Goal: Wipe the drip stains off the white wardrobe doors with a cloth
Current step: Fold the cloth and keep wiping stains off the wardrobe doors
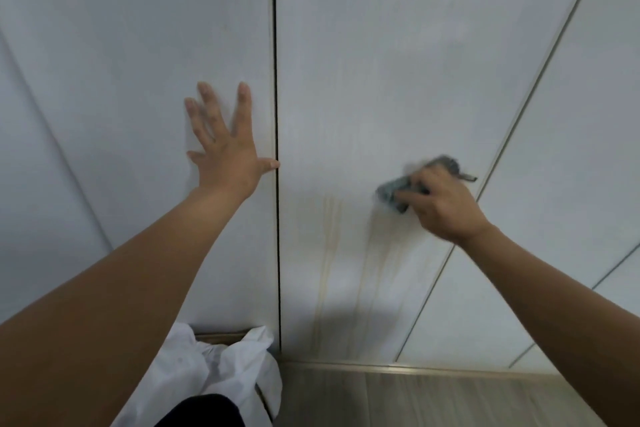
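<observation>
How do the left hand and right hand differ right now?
The left hand lies flat with its fingers spread; the right hand is curled round a grey cloth. The left hand rests on the left door; the right hand presses the cloth on the middle door, at the top of the drip stains. Both hands are bare.

Pale grey wood-grain floor
</observation>
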{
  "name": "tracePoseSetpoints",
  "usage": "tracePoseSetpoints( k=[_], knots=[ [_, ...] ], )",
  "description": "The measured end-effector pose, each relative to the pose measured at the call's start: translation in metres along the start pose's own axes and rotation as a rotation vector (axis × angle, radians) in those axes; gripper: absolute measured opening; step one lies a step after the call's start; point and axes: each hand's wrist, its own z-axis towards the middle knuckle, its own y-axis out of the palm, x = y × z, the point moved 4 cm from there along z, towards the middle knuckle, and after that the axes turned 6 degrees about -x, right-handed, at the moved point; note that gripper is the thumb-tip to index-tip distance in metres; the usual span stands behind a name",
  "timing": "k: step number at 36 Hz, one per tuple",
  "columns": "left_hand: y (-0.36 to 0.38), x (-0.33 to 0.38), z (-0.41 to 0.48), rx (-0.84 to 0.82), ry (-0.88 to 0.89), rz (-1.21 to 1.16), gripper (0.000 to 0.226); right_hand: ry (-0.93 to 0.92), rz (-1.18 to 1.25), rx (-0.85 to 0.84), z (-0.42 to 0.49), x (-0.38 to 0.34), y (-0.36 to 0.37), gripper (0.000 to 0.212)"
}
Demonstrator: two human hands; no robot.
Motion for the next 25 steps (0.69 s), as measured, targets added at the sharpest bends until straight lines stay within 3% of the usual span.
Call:
tracePoseSetpoints(
  k=[3, 8, 11, 14, 16, 18, 21, 25],
  knots=[
    [0.001, -0.001, 0.001, 0.009, -0.001, 0.001, 0.137, 0.102, -0.026, 0.186, 0.017, 0.027, -0.036, 0.017],
    [0.003, 0.0, 0.0, 0.001, 0.002, -0.006, 0.136, 0.103, -0.024, 0.243, 0.0, 0.034, -0.026, 0.016],
    [0.002, -0.001, 0.001, 0.0, 0.0, -0.012, 0.136, 0.113, 0.02, 0.151, -0.029, 0.022, 0.006, 0.018],
    [0.0, 0.0, -0.001, -0.007, -0.004, -0.02, 0.136, 0.007, 0.022, -0.03, -0.043, 0.01, 0.023, 0.021],
    [0.0, -0.001, -0.003, -0.008, -0.005, -0.019, 0.136, -0.034, -0.01, -0.054, -0.039, 0.016, 0.014, 0.022],
    [0.0, 0.0, -0.002, -0.002, 0.006, -0.02, 0.136, 0.062, -0.014, 0.076, -0.028, 0.032, -0.009, 0.019],
    [0.0, -0.001, -0.002, 0.005, 0.009, -0.023, 0.135, 0.346, 0.068, 0.37, -0.016, 0.059, -0.041, 0.02],
    [0.001, -0.001, -0.002, 0.003, 0.011, -0.025, 0.136, 0.479, 0.124, 0.49, -0.028, 0.057, -0.025, 0.023]
  ],
)
